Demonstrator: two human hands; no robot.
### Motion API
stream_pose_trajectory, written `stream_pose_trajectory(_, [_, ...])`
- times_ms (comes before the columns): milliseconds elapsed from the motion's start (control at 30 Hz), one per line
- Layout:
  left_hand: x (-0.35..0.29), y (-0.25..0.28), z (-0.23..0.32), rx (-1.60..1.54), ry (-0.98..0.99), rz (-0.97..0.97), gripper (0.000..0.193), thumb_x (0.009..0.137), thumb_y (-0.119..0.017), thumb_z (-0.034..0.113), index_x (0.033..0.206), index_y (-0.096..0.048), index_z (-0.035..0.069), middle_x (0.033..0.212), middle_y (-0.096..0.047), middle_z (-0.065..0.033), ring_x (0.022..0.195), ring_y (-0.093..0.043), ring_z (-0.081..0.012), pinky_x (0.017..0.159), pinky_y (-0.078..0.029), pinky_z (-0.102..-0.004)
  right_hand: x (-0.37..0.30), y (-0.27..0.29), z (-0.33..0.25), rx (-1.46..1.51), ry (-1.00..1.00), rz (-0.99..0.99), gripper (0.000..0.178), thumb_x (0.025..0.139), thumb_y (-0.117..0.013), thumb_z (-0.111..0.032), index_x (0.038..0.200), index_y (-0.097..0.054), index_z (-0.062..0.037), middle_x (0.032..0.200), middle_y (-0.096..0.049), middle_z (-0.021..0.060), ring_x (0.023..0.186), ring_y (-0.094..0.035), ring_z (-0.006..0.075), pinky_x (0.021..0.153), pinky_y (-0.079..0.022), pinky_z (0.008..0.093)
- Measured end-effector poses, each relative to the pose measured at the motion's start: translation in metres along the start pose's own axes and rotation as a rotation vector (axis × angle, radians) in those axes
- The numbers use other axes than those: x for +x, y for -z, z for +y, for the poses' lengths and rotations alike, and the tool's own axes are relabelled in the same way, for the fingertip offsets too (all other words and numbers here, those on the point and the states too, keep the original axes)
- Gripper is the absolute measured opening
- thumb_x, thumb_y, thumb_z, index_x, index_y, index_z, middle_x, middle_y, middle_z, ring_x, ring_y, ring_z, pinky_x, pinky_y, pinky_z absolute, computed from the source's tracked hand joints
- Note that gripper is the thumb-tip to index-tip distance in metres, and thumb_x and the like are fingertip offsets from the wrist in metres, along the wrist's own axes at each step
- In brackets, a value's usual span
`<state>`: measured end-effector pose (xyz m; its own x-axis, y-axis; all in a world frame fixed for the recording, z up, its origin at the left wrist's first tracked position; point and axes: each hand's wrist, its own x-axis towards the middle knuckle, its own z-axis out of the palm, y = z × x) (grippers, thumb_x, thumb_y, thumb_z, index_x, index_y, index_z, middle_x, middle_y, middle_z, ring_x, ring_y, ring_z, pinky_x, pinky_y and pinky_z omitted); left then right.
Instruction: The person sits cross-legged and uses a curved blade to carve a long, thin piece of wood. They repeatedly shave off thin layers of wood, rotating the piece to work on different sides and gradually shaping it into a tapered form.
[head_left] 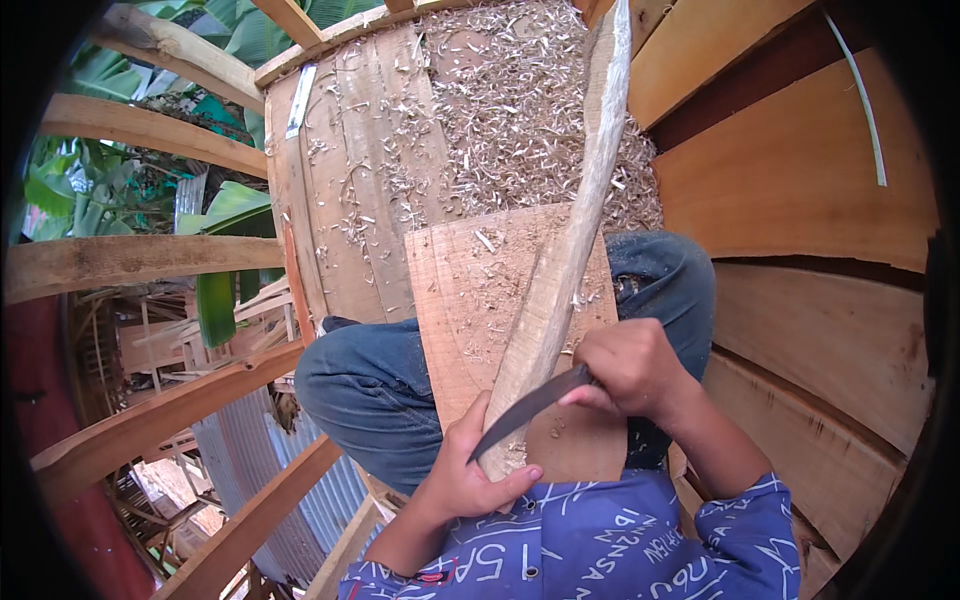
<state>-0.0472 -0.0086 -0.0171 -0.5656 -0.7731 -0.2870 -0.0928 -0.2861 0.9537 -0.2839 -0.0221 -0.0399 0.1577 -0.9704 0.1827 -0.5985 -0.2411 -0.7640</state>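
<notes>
A long, rough piece of wood (572, 255), pale and slightly bent, slants from my lap up to the far right. My left hand (462, 472) grips its near end, thumb on one side and fingers on the other. In my right hand (640, 368) is a knife with a dark curved blade (528, 408); its handle is hidden in my fist. The blade lies across the wood, its tip close to my left fingers. Under the wood, a flat light-brown board (450, 300) rests over my legs, with a few shavings on it.
Curled wood shavings (510, 110) cover much of the plank floor (375, 200) ahead. Plank walls (800, 160) rise close on the right. On the left stand spaced wooden rails (150, 260), with banana leaves and corrugated metal sheets (240, 450) beyond them.
</notes>
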Motion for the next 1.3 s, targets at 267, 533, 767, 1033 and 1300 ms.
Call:
stream_pose_trajectory(267, [-0.003, -0.006, -0.002, 0.063, -0.001, 0.005, 0.072, 0.07, -0.076, 0.021, 0.128, -0.043, -0.007, 0.101, -0.061, -0.0118, 0.09, -0.058, -0.0156, 0.079, -0.046, -0.0274, -0.003, 0.0, 0.011, -0.003, -0.039, 0.103, 0.044, 0.09, -0.059, -0.041, 0.071, -0.054, -0.002, 0.058, -0.051, 0.0134, 0.05, -0.057, 0.0321, 0.046, -0.043, 0.0372])
stream_pose_trajectory(533, [0.002, 0.003, 0.009, 0.128, 0.008, -0.041, 0.07, 0.071, -0.075, 0.023, 0.126, -0.043, -0.008, 0.1, -0.062, -0.0128, 0.091, -0.059, -0.0156, 0.081, -0.046, -0.0282, -0.008, 0.003, 0.001, 0.033, -0.051, 0.022, 0.04, 0.091, -0.059, -0.037, 0.077, -0.059, 0.0, 0.061, -0.055, 0.016, 0.055, -0.059, 0.0343, 0.05, -0.045, 0.0373])
stream_pose_trajectory(767, [0.005, 0.003, 0.008, 0.137, -0.003, 0.031, 0.072, 0.068, -0.076, 0.024, 0.125, -0.045, -0.007, 0.1, -0.062, -0.0141, 0.091, -0.059, -0.0165, 0.08, -0.047, -0.029, -0.011, 0.0, -0.004, -0.006, 0.057, -0.092, 0.041, 0.092, -0.057, -0.038, 0.077, -0.06, -0.0001, 0.061, -0.055, 0.0171, 0.054, -0.058, 0.0352, 0.048, -0.044, 0.0382])
stream_pose_trajectory(1033, [0.005, 0.003, 0.012, 0.117, -0.036, 0.029, 0.074, 0.067, -0.076, 0.022, 0.127, -0.043, -0.007, 0.096, -0.062, -0.0126, 0.086, -0.061, -0.0152, 0.076, -0.047, -0.0273, -0.006, -0.006, -0.006, 0.023, 0.152, -0.034, 0.041, 0.094, -0.055, -0.037, 0.079, -0.058, 0.0011, 0.062, -0.056, 0.0167, 0.053, -0.059, 0.0323, 0.048, -0.044, 0.0359])
stream_pose_trajectory(1300, [-0.005, -0.006, 0.012, 0.052, 0.052, -0.039, 0.072, 0.07, -0.075, 0.018, 0.13, -0.042, -0.007, 0.11, -0.059, -0.0145, 0.103, -0.056, -0.0194, 0.089, -0.043, -0.0302, -0.013, 0.007, 0.004, 0.01, 0.083, -0.014, 0.037, 0.09, -0.061, -0.035, 0.076, -0.058, -0.0007, 0.057, -0.053, 0.0136, 0.052, -0.059, 0.0306, 0.047, -0.045, 0.0359])
